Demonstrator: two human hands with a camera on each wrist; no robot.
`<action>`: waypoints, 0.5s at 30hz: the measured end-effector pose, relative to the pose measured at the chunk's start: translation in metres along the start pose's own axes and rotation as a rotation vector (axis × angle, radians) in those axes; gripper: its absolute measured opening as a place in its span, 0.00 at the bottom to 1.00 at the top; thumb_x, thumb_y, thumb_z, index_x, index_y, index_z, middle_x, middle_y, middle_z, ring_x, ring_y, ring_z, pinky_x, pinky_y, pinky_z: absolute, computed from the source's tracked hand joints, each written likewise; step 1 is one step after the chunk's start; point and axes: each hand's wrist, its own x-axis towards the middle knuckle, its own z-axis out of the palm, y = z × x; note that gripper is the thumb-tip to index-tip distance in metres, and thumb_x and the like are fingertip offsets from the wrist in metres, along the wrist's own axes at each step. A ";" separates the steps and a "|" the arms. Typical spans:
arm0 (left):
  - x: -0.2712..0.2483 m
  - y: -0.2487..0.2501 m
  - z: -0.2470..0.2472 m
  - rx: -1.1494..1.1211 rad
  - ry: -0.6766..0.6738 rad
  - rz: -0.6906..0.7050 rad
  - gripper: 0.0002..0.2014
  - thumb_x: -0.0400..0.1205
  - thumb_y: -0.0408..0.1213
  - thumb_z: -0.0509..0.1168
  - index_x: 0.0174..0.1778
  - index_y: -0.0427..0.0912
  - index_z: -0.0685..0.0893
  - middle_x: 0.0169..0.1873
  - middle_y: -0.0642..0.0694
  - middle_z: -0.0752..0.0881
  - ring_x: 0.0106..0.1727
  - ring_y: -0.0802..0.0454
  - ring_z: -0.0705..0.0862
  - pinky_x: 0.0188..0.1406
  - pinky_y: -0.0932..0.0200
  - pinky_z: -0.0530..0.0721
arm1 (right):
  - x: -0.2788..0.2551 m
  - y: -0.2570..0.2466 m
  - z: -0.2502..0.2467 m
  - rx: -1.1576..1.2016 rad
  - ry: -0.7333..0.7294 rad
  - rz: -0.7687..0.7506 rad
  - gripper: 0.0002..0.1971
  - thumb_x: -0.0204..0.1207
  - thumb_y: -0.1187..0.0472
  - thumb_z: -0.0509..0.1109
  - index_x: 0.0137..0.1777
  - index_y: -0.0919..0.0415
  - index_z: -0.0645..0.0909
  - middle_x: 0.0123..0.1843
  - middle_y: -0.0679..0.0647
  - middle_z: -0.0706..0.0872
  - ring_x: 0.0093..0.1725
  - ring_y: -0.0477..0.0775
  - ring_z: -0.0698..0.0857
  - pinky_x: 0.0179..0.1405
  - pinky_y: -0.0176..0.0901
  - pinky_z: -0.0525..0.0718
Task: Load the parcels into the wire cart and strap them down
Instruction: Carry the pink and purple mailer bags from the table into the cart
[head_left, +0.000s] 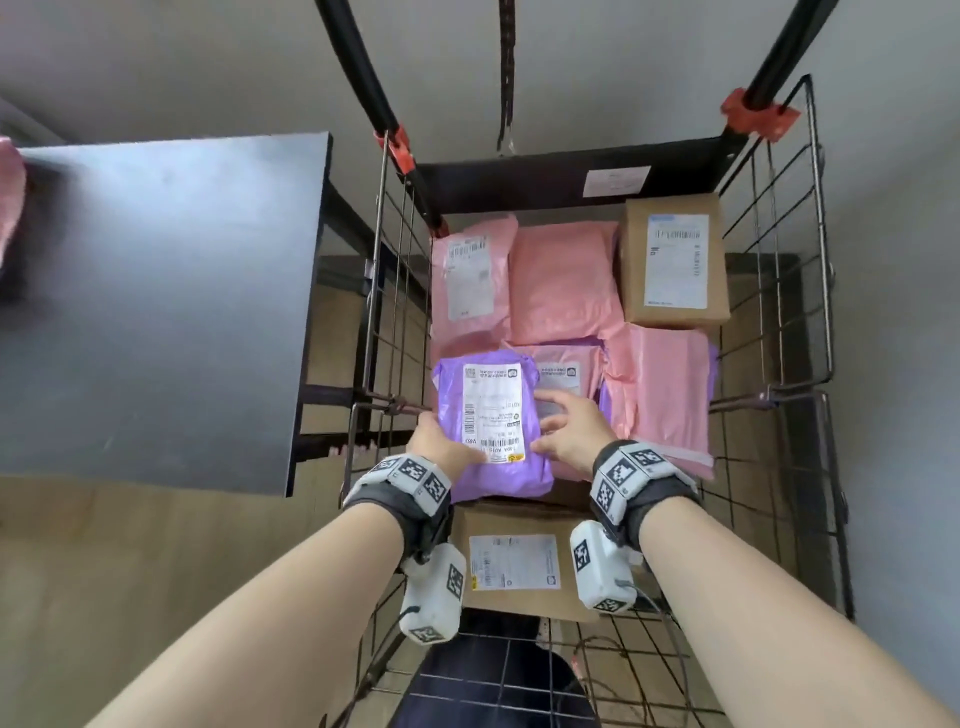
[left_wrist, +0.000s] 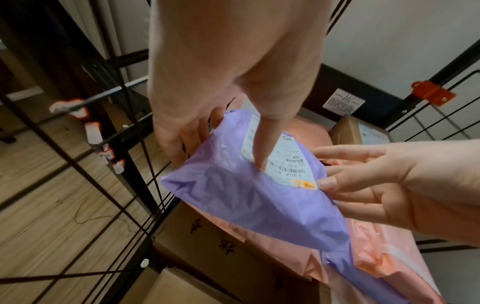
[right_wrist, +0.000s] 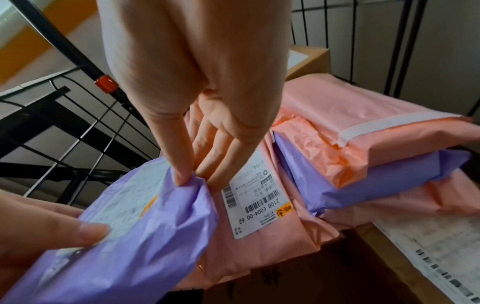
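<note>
Inside the wire cart (head_left: 396, 312) both hands hold a purple parcel (head_left: 493, 415) with a white label, low over the other parcels at the cart's near left. My left hand (head_left: 448, 441) grips its left edge, with the thumb on the label (left_wrist: 270, 156) and the fingers underneath. My right hand (head_left: 557, 427) pinches the parcel's right edge (right_wrist: 193, 178) between thumb and fingers. Pink parcels (head_left: 566, 280), another purple parcel (right_wrist: 376, 185) and a brown box (head_left: 675, 260) lie in the cart. A black strap (head_left: 506, 78) hangs above the cart's far end.
A second brown box (head_left: 514, 566) with a label lies in the cart under my wrists. A dark table (head_left: 166, 291) stands to the left of the cart, with something pink (head_left: 10, 197) at its far left edge. Wire walls close in both sides.
</note>
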 end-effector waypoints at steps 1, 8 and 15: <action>0.004 0.002 0.003 0.002 0.005 -0.009 0.30 0.70 0.30 0.76 0.65 0.37 0.69 0.61 0.41 0.81 0.63 0.43 0.81 0.62 0.53 0.79 | 0.006 0.001 0.001 0.001 0.003 0.004 0.37 0.65 0.84 0.70 0.75 0.63 0.71 0.37 0.54 0.83 0.43 0.54 0.86 0.46 0.50 0.88; 0.043 0.011 0.022 0.038 0.214 0.059 0.33 0.73 0.25 0.66 0.73 0.41 0.61 0.63 0.36 0.77 0.64 0.37 0.79 0.62 0.42 0.80 | 0.045 0.006 0.016 -0.003 0.002 -0.027 0.36 0.70 0.80 0.70 0.77 0.58 0.68 0.37 0.47 0.84 0.44 0.53 0.85 0.49 0.46 0.85; 0.058 0.006 0.036 0.163 0.099 0.189 0.41 0.75 0.28 0.62 0.81 0.58 0.53 0.73 0.40 0.68 0.65 0.39 0.79 0.55 0.50 0.81 | 0.056 0.021 0.028 -0.108 -0.007 -0.080 0.33 0.70 0.80 0.64 0.74 0.55 0.72 0.53 0.55 0.86 0.52 0.57 0.86 0.58 0.46 0.84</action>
